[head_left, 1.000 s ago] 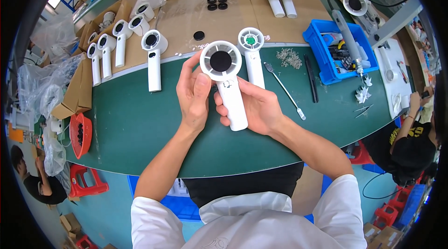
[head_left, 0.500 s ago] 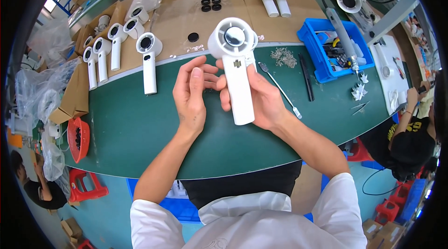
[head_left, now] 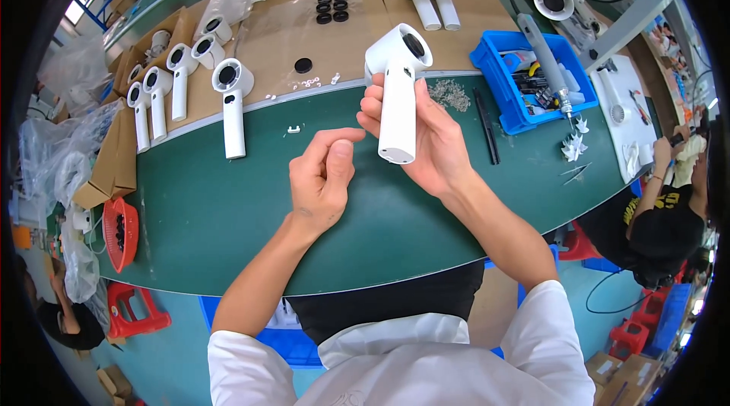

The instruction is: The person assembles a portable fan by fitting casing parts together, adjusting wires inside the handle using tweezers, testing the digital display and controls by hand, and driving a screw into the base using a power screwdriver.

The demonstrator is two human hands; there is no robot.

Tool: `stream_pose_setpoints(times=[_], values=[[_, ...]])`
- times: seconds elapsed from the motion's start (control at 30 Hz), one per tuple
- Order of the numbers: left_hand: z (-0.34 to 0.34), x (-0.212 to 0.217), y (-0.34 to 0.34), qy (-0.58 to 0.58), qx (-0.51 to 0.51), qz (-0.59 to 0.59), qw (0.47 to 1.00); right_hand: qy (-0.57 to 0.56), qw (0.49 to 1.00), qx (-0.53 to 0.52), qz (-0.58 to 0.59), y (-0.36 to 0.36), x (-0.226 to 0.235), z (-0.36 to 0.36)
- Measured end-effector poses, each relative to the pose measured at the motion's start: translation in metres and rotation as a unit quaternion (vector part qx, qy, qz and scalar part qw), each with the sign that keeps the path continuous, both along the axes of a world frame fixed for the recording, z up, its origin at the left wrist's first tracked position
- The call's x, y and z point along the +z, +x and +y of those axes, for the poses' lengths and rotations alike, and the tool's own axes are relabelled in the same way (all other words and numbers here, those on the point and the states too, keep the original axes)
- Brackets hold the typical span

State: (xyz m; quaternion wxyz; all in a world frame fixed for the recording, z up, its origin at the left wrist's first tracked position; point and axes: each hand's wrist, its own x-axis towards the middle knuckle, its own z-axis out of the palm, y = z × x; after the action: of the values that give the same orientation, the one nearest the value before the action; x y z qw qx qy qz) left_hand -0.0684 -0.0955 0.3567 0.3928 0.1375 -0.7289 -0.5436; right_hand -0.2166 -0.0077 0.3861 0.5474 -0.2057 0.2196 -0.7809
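Observation:
A white handheld fan point(head_left: 398, 113) is in my right hand point(head_left: 435, 144), raised over the green table. The fan's head tilts up and to the right, showing a black round centre; its handle end points down toward me. My right fingers and thumb wrap the handle from behind and the right. Just left of the handle, my left hand point(head_left: 323, 178) is closed, thumb pressed along the bent index finger. That index fingertip is close to the handle, with a small gap. Whether anything sits within those left fingers is hidden. A small white clip-like piece point(head_left: 294, 130) lies beyond my left hand.
Several white fans point(head_left: 233, 128) lie at the left and two more point(head_left: 426, 4) at the back. Black round caps point(head_left: 332, 7) rest on the cardboard point(head_left: 289, 45). At right are a blue tool bin point(head_left: 513, 126), black tweezers point(head_left: 487, 126) and a screw pile point(head_left: 450, 94).
My right hand has turned the fan, so its black centre shows instead of the shiny one. My left hand has drawn back toward me and its fingers have curled in. The view has shifted slightly.

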Motion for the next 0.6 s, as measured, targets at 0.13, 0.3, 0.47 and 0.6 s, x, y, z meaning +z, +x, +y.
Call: stream_pose_setpoints(times=[0.13,0.3,0.47,0.6], values=[[-0.009,-0.006,0.001,0.0,-0.083,0.026,0.996,-0.022,0.997,0.017,0.073,-0.003,-0.009,-0.002],[0.005,-0.001,-0.005,-0.008,-0.103,0.036,0.994,-0.032,0.98,0.006,0.196,0.0,-0.013,-0.004],[0.003,-0.011,-0.002,-0.096,0.003,-0.062,0.993,-0.042,0.969,0.021,0.243,0.004,-0.021,-0.008],[-0.004,-0.007,-0.007,-0.268,0.097,-0.016,0.959,-0.072,0.95,-0.021,0.304,0.003,-0.023,-0.01]])
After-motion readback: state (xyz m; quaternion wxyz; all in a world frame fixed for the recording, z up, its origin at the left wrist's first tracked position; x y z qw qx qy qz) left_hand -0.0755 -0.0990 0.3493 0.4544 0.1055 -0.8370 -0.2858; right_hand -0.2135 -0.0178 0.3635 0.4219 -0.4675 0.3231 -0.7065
